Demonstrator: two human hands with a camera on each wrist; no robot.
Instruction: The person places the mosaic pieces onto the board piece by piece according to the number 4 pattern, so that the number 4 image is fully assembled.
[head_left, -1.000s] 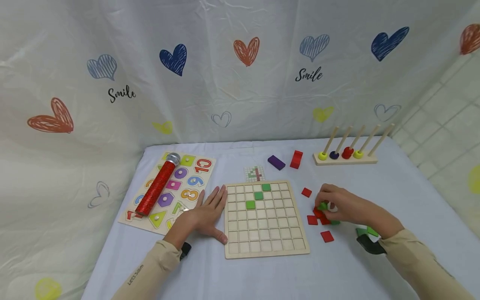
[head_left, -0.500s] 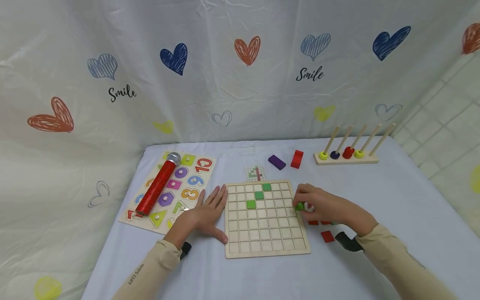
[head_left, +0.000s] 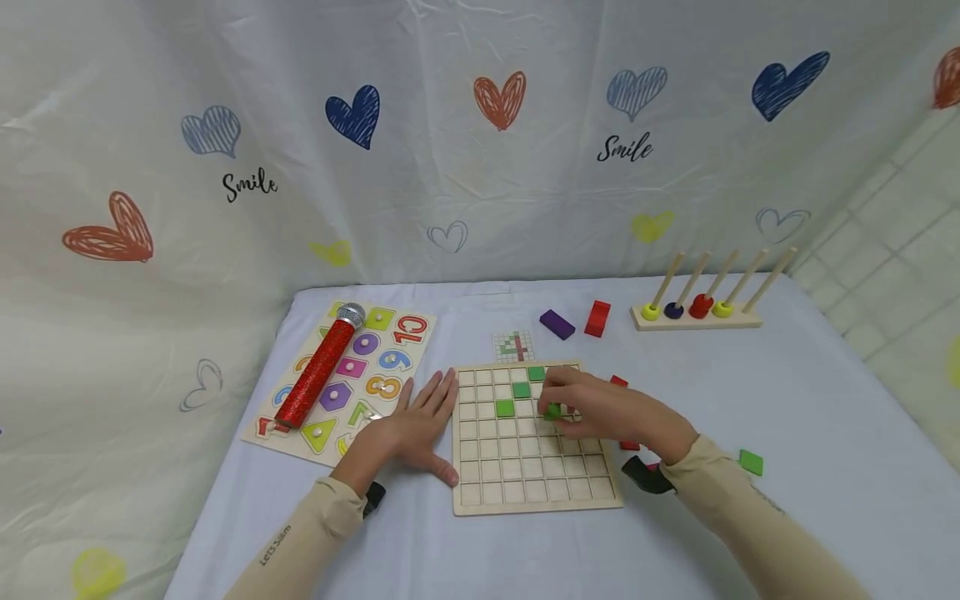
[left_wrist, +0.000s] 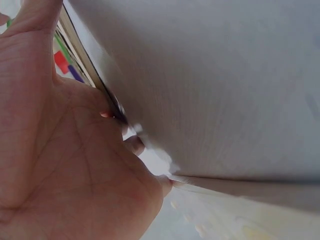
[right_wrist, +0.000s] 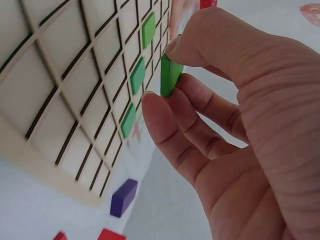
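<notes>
My right hand (head_left: pixel 603 408) pinches a green square tile (right_wrist: pixel 171 75) between thumb and fingers, over the wooden grid board (head_left: pixel 501 490). Three other green tiles (head_left: pixel 521 390) sit in the board's cells in a diagonal line. With its fingers straight and spread, my left hand (head_left: pixel 412 435) lies flat on the table, fingertips and thumb right at the board's left edge. Behind the board lies a small pattern card (head_left: pixel 513 346) with green and red squares. Some red tiles (head_left: pixel 629 445) show from behind the right hand and wrist, partly hidden.
At the left lies a number and shape puzzle (head_left: pixel 408 331) with a glittery red microphone (head_left: pixel 315 375) across it. A purple block (head_left: pixel 557 324) and a red block (head_left: pixel 597 318) lie behind. A peg rack (head_left: pixel 697 323) stands at the back right; a green tile (head_left: pixel 751 462) lies at the right.
My right hand has moved left from the pile of red and green tiles to over the grid board, carrying a green tile. The left hand has stayed in place.
</notes>
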